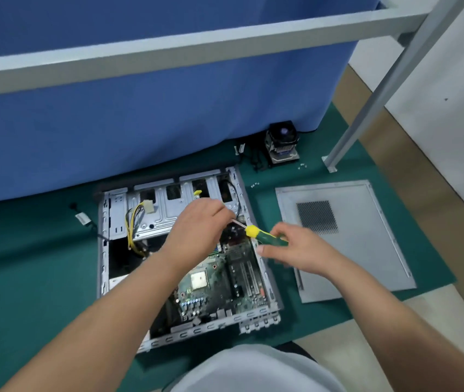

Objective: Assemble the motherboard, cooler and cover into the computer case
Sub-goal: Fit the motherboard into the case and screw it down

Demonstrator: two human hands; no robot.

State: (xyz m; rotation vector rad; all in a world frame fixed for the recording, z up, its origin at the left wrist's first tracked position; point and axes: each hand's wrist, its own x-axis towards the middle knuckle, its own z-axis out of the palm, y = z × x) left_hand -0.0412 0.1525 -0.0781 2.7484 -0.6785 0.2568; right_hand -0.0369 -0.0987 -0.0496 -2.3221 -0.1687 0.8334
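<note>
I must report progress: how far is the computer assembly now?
Done: motherboard lies inside the case. In hand: right hand holds the screwdriver, left hand at its tip. Left: cooler and cover remain outside on the mat.

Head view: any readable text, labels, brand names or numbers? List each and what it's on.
None can be read.
White tag on the loose cable left of the computer case: dark print, too blurred.
Motherboard: markings too small.
Cooler: round hub sticker, nothing legible.
Screwdriver, held in the right hand with the left hand at its shaft: no print visible.
Cover: plain.
</note>
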